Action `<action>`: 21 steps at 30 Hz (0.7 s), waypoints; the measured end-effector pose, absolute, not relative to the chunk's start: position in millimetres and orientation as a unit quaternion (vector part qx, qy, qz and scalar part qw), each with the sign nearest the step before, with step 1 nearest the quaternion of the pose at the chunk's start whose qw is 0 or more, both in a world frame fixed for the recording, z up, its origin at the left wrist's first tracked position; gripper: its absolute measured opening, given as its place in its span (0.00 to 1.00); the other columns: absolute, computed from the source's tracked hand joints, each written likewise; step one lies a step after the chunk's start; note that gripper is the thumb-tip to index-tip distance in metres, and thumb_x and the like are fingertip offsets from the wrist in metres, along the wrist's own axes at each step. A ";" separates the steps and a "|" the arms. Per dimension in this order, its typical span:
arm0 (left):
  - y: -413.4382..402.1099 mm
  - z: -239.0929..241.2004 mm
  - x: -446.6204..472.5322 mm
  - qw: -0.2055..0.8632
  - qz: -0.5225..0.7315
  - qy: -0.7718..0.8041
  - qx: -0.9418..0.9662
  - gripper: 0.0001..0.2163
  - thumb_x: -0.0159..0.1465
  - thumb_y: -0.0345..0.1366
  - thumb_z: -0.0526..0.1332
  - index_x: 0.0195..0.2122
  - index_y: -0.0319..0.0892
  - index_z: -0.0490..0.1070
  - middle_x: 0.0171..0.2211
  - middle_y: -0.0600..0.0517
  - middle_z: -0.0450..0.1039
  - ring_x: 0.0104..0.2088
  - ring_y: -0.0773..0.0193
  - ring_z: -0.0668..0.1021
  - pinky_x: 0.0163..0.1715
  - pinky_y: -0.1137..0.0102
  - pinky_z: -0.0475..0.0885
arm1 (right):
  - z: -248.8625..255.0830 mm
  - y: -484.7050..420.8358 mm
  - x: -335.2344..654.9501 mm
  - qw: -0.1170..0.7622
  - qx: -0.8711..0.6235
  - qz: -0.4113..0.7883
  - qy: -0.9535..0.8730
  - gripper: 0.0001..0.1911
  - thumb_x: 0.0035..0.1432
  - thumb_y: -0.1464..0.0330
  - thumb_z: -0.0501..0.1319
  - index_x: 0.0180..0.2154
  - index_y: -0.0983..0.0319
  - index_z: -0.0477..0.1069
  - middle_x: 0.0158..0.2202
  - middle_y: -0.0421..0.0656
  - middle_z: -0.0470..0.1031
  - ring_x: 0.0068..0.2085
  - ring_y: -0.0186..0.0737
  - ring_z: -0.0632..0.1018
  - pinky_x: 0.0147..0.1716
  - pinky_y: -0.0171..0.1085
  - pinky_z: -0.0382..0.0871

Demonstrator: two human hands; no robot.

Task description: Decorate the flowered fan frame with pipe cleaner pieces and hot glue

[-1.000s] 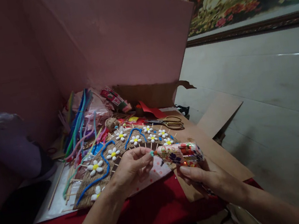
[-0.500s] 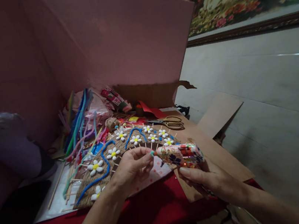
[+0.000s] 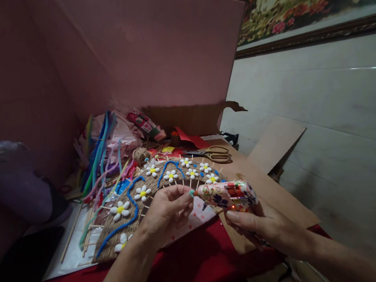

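My right hand (image 3: 256,222) is wrapped round the handle of a glue gun (image 3: 222,194) with a floral pattern and a small red light. Its nozzle points left, at a small teal piece (image 3: 191,193) pinched between the thumb and fingertips of my left hand (image 3: 169,207). The nozzle tip appears to touch this piece; its exact kind is too small to tell. Beneath both hands lies an arched twine-wrapped panel (image 3: 112,237), with white daisies (image 3: 120,210), blue fuzzy strips (image 3: 136,207) and thin sticks along its edges. My left hand and the glue gun hide part of it.
Behind the panel are scissors (image 3: 213,153), a twine ball (image 3: 141,156) and a heap of pipe cleaners (image 3: 102,144). Cardboard (image 3: 269,190) lies at the right on a red cloth (image 3: 198,257). A large pink board (image 3: 146,48) stands at the back.
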State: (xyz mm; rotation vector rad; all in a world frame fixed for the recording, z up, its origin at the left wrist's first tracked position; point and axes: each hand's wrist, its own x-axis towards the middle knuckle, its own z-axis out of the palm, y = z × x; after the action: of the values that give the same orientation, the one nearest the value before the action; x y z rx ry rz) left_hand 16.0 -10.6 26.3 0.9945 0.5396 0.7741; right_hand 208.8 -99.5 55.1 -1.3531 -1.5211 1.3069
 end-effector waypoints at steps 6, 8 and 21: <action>-9.8 26.0 16.5 0.772 0.358 0.251 0.462 0.10 0.52 0.37 0.67 0.28 0.37 0.69 0.20 0.56 0.64 0.14 0.78 0.60 0.11 0.81 0.50 | 59.6 -100.6 206.6 0.367 -0.521 0.497 -0.588 0.17 0.54 0.54 0.58 0.32 0.62 0.64 0.19 0.35 0.59 0.17 0.26 0.59 0.14 0.27 0.55; -9.3 25.5 16.8 0.772 0.359 0.250 0.461 0.10 0.52 0.38 0.67 0.28 0.37 0.69 0.20 0.56 0.64 0.14 0.78 0.61 0.11 0.81 0.50 | 60.6 -100.9 205.9 0.378 -0.517 0.496 -0.587 0.17 0.53 0.54 0.59 0.29 0.62 0.63 0.19 0.35 0.59 0.17 0.26 0.58 0.13 0.27 0.54; -9.6 25.6 16.5 0.770 0.357 0.254 0.464 0.10 0.52 0.37 0.67 0.28 0.37 0.69 0.20 0.56 0.64 0.15 0.78 0.61 0.11 0.81 0.51 | 55.9 -99.9 207.8 0.368 -0.518 0.489 -0.597 0.19 0.55 0.54 0.57 0.23 0.62 0.61 0.18 0.35 0.58 0.18 0.27 0.59 0.15 0.28 0.54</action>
State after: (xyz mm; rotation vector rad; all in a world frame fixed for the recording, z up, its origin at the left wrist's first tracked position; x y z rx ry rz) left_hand 16.5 -9.6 25.6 1.0062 0.5511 0.7754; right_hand 207.8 -99.9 55.9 -1.3301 -1.5344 1.2569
